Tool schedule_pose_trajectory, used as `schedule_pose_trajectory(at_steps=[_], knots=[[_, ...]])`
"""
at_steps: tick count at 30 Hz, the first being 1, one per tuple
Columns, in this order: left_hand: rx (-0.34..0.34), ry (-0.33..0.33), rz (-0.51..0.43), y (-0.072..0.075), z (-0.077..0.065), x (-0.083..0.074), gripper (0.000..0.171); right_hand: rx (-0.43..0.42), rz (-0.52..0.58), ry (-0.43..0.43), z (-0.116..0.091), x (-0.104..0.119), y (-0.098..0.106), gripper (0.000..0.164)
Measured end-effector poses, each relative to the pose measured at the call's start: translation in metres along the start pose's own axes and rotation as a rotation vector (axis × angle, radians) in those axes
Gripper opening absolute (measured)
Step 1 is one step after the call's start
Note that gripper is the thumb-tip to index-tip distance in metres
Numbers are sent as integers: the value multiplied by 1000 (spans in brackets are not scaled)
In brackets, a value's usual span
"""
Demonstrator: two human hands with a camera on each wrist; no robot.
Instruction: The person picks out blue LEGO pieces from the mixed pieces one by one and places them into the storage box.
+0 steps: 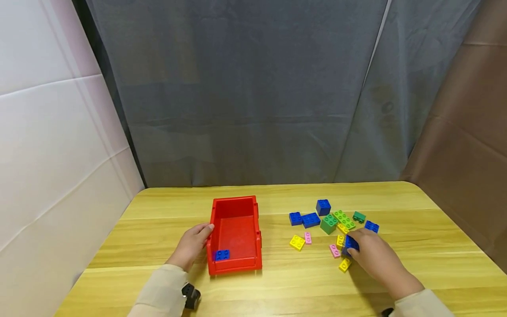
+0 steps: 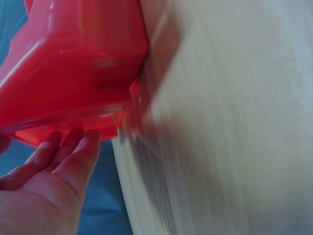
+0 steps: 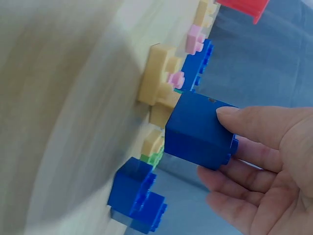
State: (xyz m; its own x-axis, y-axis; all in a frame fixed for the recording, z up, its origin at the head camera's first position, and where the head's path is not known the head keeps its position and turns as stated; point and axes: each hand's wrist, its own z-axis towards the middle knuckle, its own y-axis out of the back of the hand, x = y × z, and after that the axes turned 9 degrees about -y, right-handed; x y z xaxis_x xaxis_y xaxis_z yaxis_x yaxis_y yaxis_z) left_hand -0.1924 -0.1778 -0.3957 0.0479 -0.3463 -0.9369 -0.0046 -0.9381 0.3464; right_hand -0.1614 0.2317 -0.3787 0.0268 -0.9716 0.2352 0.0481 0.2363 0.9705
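My left hand [image 1: 191, 245] holds the left wall of a red plastic bin [image 1: 236, 265], its thumb at the rim and its fingers along the outside, as the left wrist view shows. Inside the bin, at the near left corner, lies a blue toy brick [image 1: 222, 255]. On the right, my right hand [image 1: 376, 255] pinches a tall blue toy brick [image 3: 195, 129] between thumb and fingers. In the right wrist view this brick is tilted, with its studs toward the palm. Yellow bricks [image 1: 345, 265] and a pink brick [image 1: 334, 251] lie close by it.
Loose bricks spread right of the bin: a dark green brick [image 1: 328, 224], a light green brick [image 1: 344, 219], a blue cube [image 1: 323, 207] and a small green wheeled piece [image 1: 358, 217]. A grey curtain [image 1: 237, 97] hangs behind the wooden table [image 1: 166, 220].
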Motion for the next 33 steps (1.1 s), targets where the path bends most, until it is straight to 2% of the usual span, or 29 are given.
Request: schedule_pose_trajectory(at_steps=[10, 21, 33], knots=[[8, -9, 3, 1, 0, 3, 50, 3, 15, -13, -6, 12, 8, 43], [5, -16, -5, 0, -2, 1, 49, -63, 42, 69, -11, 28, 17, 41], [10, -7, -8, 1, -1, 1, 50, -64, 72, 115, -16, 47, 23, 41]])
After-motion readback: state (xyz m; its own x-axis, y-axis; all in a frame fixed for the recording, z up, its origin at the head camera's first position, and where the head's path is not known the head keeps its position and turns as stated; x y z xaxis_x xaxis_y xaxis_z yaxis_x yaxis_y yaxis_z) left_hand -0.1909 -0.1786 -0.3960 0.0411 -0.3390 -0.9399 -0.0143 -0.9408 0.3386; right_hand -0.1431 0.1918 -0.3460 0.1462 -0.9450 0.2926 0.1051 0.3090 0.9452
